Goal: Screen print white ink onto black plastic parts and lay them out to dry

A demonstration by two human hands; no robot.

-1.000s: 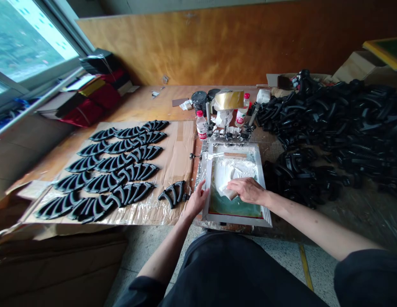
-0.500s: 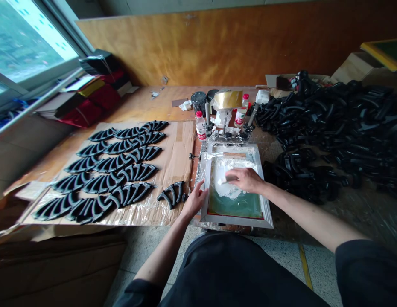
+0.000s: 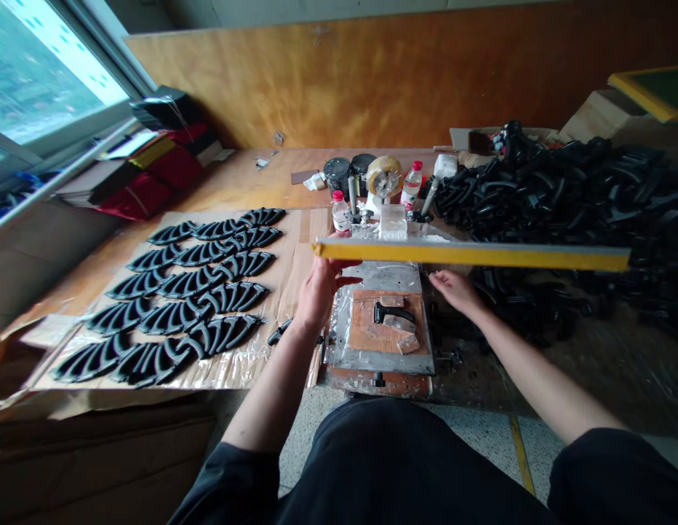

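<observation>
A metal frame (image 3: 475, 254) is tilted up on its hinge, its front edge with a yellow strip facing me. My left hand (image 3: 318, 284) is at the frame's left end, fingers apart, with part of them behind the edge. Below the frame's edge, to the right of the base plate, is my right hand (image 3: 453, 289), its fingers towards the plate; whether they hold anything is too small to tell. A black curved part (image 3: 394, 313) lies among small blocks on a wooden board (image 3: 364, 332), which rests on the grey base plate (image 3: 383, 360).
Rows of black curved parts (image 3: 175, 306) lie on cardboard (image 3: 295, 292) at the left. A large heap of black parts (image 3: 558, 189) covers the right side. Behind the frame stand two bottles (image 3: 412, 187), dark jars (image 3: 337, 176) and a tape roll (image 3: 385, 176).
The frame has swung up from lying flat, uncovering the board and black part. My left hand has moved up with its edge; my right hand has left the frame's surface and moved right.
</observation>
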